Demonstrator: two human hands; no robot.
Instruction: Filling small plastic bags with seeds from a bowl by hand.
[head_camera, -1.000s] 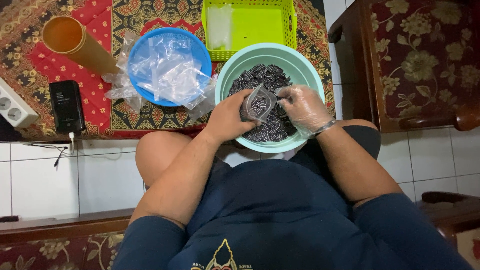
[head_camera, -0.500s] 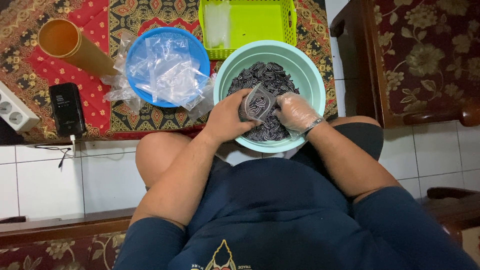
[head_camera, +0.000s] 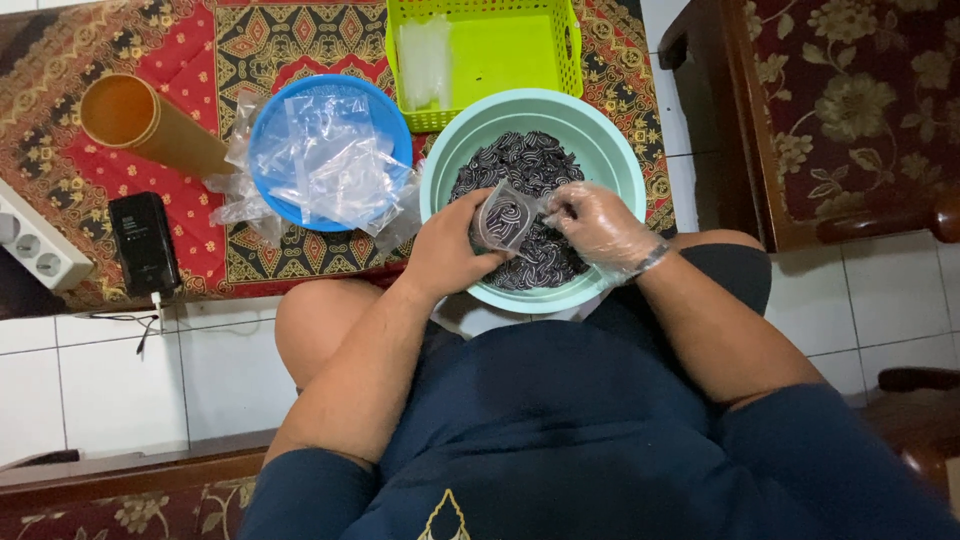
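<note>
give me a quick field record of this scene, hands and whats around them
left hand: bare, holds small clear bag open
right hand: thin clear glove, at bag mouth
teal bowl: dark striped pieces
blue bowl: empty clear bags
green basket: behind bowls
patterned cloth: orange tube, black device

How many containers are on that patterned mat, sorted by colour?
Blue bowl, holding clear plastic bags: 1
Mint-green bowl, holding dark striped pieces: 1
Lime-green basket: 1
Orange tube, lying on its side: 1
Total: 4
</note>
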